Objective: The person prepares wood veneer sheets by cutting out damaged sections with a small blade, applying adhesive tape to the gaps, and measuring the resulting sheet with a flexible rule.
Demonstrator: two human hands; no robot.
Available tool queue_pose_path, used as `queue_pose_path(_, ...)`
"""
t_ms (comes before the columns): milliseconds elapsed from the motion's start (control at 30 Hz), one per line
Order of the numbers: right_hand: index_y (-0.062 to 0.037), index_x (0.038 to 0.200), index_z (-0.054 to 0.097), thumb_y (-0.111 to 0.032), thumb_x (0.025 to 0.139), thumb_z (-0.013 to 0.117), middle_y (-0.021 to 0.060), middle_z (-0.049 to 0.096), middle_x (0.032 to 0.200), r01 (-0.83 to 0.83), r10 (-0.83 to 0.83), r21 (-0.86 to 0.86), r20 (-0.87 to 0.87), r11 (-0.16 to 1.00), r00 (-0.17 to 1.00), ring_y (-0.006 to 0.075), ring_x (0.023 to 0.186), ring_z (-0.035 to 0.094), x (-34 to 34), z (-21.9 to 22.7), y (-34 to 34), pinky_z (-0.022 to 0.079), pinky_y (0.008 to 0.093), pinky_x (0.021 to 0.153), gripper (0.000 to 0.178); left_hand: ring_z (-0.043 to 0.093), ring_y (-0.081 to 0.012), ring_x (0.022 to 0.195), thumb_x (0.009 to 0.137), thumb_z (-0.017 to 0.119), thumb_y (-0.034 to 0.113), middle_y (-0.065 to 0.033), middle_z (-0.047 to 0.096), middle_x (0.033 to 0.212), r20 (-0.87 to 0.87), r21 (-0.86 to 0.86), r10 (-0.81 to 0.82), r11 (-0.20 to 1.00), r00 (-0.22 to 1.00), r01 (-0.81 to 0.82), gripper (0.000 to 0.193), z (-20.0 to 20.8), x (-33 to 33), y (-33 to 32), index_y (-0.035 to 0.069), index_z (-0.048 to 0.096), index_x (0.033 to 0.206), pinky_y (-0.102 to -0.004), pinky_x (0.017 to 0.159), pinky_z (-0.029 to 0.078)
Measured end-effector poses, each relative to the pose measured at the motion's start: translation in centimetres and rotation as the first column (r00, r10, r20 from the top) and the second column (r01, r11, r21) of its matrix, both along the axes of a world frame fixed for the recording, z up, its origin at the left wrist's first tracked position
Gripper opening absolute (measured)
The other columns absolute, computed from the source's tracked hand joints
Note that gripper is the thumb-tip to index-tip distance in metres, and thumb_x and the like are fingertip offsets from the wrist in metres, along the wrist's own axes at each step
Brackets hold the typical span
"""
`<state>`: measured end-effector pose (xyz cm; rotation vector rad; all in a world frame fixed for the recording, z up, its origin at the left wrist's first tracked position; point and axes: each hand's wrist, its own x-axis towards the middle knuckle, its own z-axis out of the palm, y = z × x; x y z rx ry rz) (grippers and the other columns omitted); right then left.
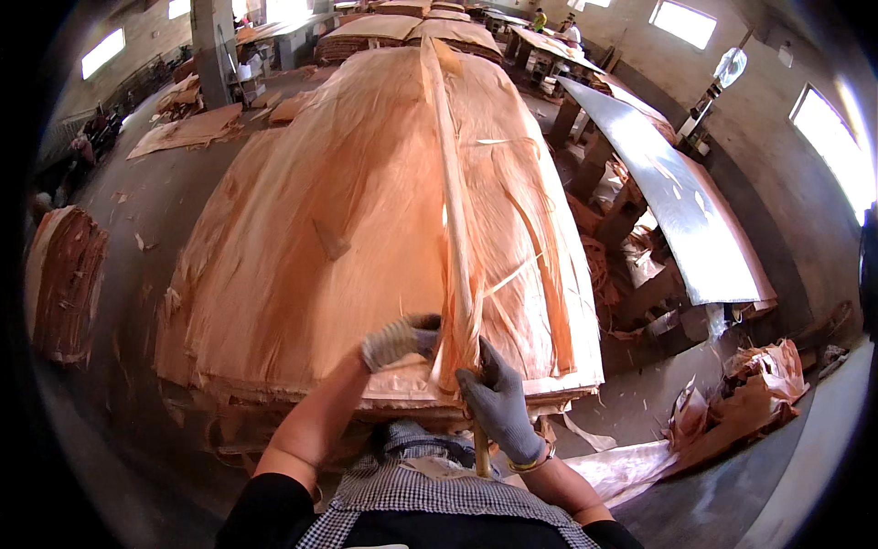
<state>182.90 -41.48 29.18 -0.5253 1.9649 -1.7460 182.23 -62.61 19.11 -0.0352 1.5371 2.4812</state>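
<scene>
A long, slender wooden pole (450, 188) runs lengthwise over a broad stack of pale orange wood veneer (366, 183), its near end reaching my waist. My right hand (498, 403), in a grey glove, is closed round the pole and a crumpled veneer strip (465, 340) at the stack's near edge. Just left of the pole is my left hand (401, 341), gloved, with its fingers bent toward the strip. Its fingertips are blurred and partly hidden. Torn veneer slivers (540, 238) lie on the sheet right of the pole.
To the right stands a long table with a shiny metal top (681, 201). Veneer scraps (741, 393) are heaped on the floor at lower right. Upright veneer bundles (66, 284) stand at far left, near a pillar (213, 55). More stacks (370, 29) and people (569, 35) are farther back.
</scene>
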Motion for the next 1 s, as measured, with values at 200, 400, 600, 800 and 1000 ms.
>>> queue_pose_path(200,0.0090,0.134,0.038,-0.004,0.085,0.062,0.0022,0.054,0.074,0.032,-0.022,0.136,-0.070,0.990,0.997,0.0051,0.059,0.048,2.6,0.2,-3.5,0.041,0.0221,0.051,0.056,0.059,-0.0184,0.104,0.093,0.052,0.013,-0.0081,0.060,0.118,-0.100,0.336,-0.277,0.895,0.956,0.295,0.037,-10.3,-1.3,4.4,0.002,0.050,0.128,-0.0339,0.090,0.049)
queue_pose_path(400,0.0068,0.133,0.040,-0.016,0.083,0.064,0.0173,0.059,0.067,0.006,0.182,0.483,-0.342,0.876,0.922,0.0202,0.055,0.060,4.1,-3.1,-4.2,0.047,0.0324,0.053,0.060,0.058,-0.0212,0.106,0.094,0.050,0.024,-0.0099,0.056,0.124,0.194,0.275,-0.194,0.952,0.961,0.137,0.041,-10.4,2.8,6.7,0.005,0.048,0.131,-0.0385,0.092,0.048)
queue_pose_path(600,0.0070,0.135,0.034,-0.028,0.086,0.059,0.0262,0.061,0.075,-0.021,0.255,0.573,-0.332,0.820,0.908,0.0417,0.071,0.063,5.2,-10.1,-6.4,0.049,0.0472,0.062,0.065,0.057,-0.0239,0.108,0.096,0.047,0.035,-0.0118,0.053,0.129,0.557,0.161,-0.108,0.987,0.824,0.020,0.045,-10.1,13.5,-0.6,0.008,0.045,0.133,-0.0432,0.093,0.047)
queue_pose_path(800,-0.0009,0.133,0.041,-0.029,0.086,0.058,0.0216,0.065,0.083,-0.241,0.504,0.592,-0.331,0.769,0.797,0.0367,0.077,0.065,6.1,-12.2,-9.4,0.050,0.0431,0.065,0.058,0.057,-0.0233,0.106,0.092,0.054,0.043,-0.0058,0.059,0.118,0.545,0.281,0.076,0.922,0.835,-0.267,0.050,-6.3,16.8,-3.7,0.009,0.050,0.128,-0.0462,0.096,0.043)
queue_pose_path(1000,-0.0095,0.101,0.062,-0.018,0.083,0.063,0.0154,0.066,0.087,0.335,-0.163,0.389,-0.413,0.858,0.896,0.0324,0.077,0.065,2.6,-14.6,-1.6,0.051,0.0384,0.066,0.020,0.060,-0.0315,0.105,0.090,0.052,0.048,-0.0190,0.063,0.114,0.310,-0.908,0.316,0.377,0.896,0.182,0.058,-6.0,20.7,-6.6,0.003,0.052,0.126,-0.0413,0.090,0.047)
